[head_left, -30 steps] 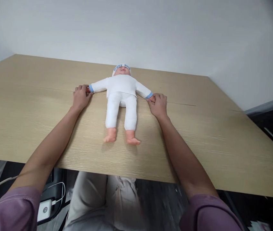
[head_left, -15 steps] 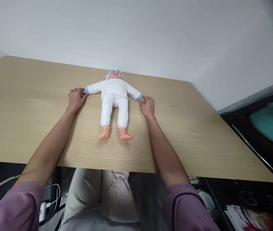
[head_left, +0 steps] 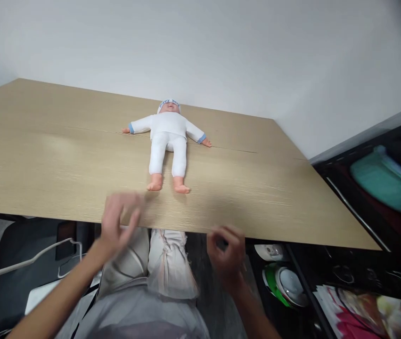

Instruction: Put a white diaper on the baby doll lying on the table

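A baby doll (head_left: 168,129) in a white suit with blue cuffs and a lettered white cap lies on its back on the wooden table (head_left: 278,197). Its arms are spread and its bare feet point toward me. Blurred by motion, my left hand (head_left: 120,219) is over the table's front edge, thumb and fingers apart, holding nothing. My right hand (head_left: 226,254) is at the same edge further right, its fingers curled in a ring around nothing. Neither hand touches the doll. On my lap lies a white, diaper-like item (head_left: 170,266) with ruffled edges.
A pale wall (head_left: 193,52) stands behind the table. At the right is a black rack (head_left: 334,188) with a teal item (head_left: 387,179). Below it are a green-and-white round object (head_left: 285,285) and colourful packets (head_left: 370,308). A white cable (head_left: 27,261) hangs at lower left.
Both my hands have let go of the doll's hands and drawn back toward me to the table's front edge. The doll keeps its pose; the view has shifted slightly.
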Motion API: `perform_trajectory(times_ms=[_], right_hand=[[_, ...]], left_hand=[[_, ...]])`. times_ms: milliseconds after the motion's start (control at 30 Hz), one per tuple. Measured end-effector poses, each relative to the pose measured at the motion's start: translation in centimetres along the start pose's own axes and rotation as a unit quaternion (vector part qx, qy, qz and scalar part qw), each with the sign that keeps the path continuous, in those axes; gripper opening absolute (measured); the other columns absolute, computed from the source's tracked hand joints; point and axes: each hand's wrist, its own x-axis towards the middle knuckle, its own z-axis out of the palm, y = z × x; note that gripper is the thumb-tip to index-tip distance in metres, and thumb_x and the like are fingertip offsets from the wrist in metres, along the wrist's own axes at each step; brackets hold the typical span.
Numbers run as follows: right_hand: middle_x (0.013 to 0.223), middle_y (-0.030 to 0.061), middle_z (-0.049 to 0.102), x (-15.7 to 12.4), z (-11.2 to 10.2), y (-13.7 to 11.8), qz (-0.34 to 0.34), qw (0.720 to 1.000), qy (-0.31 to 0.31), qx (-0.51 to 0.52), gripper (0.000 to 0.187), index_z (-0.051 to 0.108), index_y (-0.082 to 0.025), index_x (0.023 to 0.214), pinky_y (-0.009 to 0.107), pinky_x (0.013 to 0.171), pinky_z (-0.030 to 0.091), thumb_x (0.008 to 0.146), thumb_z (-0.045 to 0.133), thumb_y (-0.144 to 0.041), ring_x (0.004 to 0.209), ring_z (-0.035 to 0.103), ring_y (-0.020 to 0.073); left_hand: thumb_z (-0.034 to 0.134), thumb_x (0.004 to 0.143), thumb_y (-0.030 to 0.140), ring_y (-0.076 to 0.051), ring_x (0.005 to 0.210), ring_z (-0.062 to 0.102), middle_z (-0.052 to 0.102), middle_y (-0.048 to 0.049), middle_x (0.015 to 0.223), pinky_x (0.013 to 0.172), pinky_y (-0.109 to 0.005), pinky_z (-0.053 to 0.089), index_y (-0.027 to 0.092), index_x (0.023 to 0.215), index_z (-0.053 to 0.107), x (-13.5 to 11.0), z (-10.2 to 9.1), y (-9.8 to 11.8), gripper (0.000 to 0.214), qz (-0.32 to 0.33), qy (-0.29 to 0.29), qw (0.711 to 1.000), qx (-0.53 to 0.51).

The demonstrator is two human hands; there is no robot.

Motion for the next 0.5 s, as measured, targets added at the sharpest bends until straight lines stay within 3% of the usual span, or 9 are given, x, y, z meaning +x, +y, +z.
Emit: perform_trajectory(times_ms=[33,67,100,133,200,267,333,400,500], right_hand=[[0.104,0.0084,0.078,-2.7,-0.7,1.1,0.017,1.000,-0.007,0.009,0.017,0.071,-0.051,0.110,0.078,0.113,0.057,0.093,0.072,-0.052,0.114,0.078,0.0449],[0.108,0.0069,0.079,-5.0,-1.2,2.3,0.048,0.999,-0.010,0.022,0.020,0.071,-0.051,0.109,0.077,0.111,0.060,0.090,0.075,-0.048,0.114,0.079,0.0434],[0.112,0.0055,0.080,-6.8,-1.3,3.6,0.092,0.995,-0.016,0.036,0.029,0.071,-0.052,0.114,0.075,0.103,0.063,0.086,0.076,-0.044,0.106,0.081,0.0419],[0.115,0.0046,0.081,-8.1,-1.1,4.8,0.142,0.988,-0.025,0.059,0.037,0.071,-0.051,0.119,0.074,0.096,0.066,0.083,0.076,-0.042,0.101,0.082,0.0416],[0.108,0.0032,0.082,-9.8,-0.1,7.0,0.217,0.968,-0.021,0.127,0.041,0.072,-0.050,0.117,0.071,0.084,0.068,0.077,0.076,-0.043,0.095,0.083,0.0432],[0.096,0.0009,0.081,-10.7,1.6,8.4,0.244,0.955,-0.014,0.170,0.035,0.073,-0.050,0.107,0.068,0.079,0.068,0.073,0.076,-0.049,0.090,0.082,0.0432],[0.093,0.0007,0.080,-11.3,3.6,8.7,0.259,0.949,-0.032,0.179,0.032,0.075,-0.047,0.102,0.065,0.079,0.067,0.072,0.078,-0.058,0.085,0.080,0.0396],[0.094,0.0033,0.080,-11.8,5.7,8.2,0.292,0.934,-0.078,0.190,0.044,0.078,-0.039,0.101,0.059,0.082,0.066,0.068,0.084,-0.068,0.084,0.077,0.0354],[0.077,0.0028,0.073,-12.3,8.1,6.8,0.339,0.904,-0.135,0.225,0.071,0.077,-0.029,0.095,0.048,0.076,0.062,0.056,0.092,-0.086,0.076,0.071,0.0303]], left_hand=[[0.069,0.081,0.066,-0.044,0.098,0.074,0.082,-0.0096,0.096,0.102,-0.071,0.055,0.047,0.088,0.080,-4.4,0.5,-0.3,0.022,-0.011,-0.084,0.996,-0.036],[0.075,0.071,0.068,-0.043,0.085,0.072,0.078,-0.0108,0.082,0.094,-0.072,0.056,0.045,0.074,0.076,-8.4,1.4,-0.9,0.023,-0.036,-0.168,0.983,-0.059],[0.076,0.069,0.068,-0.042,0.079,0.071,0.076,-0.0117,0.077,0.090,-0.071,0.056,0.042,0.070,0.072,-11.7,2.5,-1.5,0.026,-0.076,-0.188,0.977,-0.072],[0.072,0.079,0.068,-0.042,0.083,0.073,0.076,-0.0122,0.082,0.092,-0.068,0.057,0.041,0.075,0.072,-14.3,3.9,-2.2,0.028,-0.127,-0.177,0.972,-0.082],[0.066,0.091,0.072,-0.042,0.096,0.076,0.079,-0.0128,0.101,0.098,-0.063,0.060,0.039,0.095,0.074,-17.2,6.8,-3.4,0.035,-0.244,-0.140,0.955,-0.094],[0.066,0.091,0.081,-0.042,0.102,0.078,0.080,-0.0125,0.112,0.101,-0.059,0.061,0.037,0.110,0.071,-17.7,9.5,-4.4,0.048,-0.316,-0.145,0.931,-0.107],[0.072,0.082,0.088,-0.040,0.102,0.078,0.079,-0.0112,0.113,0.102,-0.056,0.061,0.035,0.113,0.068,-16.9,11.8,-5.2,0.062,-0.347,-0.177,0.910,-0.140],[0.080,0.071,0.091,-0.038,0.101,0.077,0.078,-0.0091,0.107,0.103,-0.052,0.061,0.032,0.109,0.066,-15.9,13.6,-5.7,0.072,-0.364,-0.201,0.888,-0.194],[0.088,0.054,0.092,-0.037,0.104,0.075,0.072,-0.0056,0.095,0.106,-0.050,0.059,0.029,0.095,0.062,-15.0,15.3,-5.6,0.080,-0.379,-0.213,0.863,-0.256]])
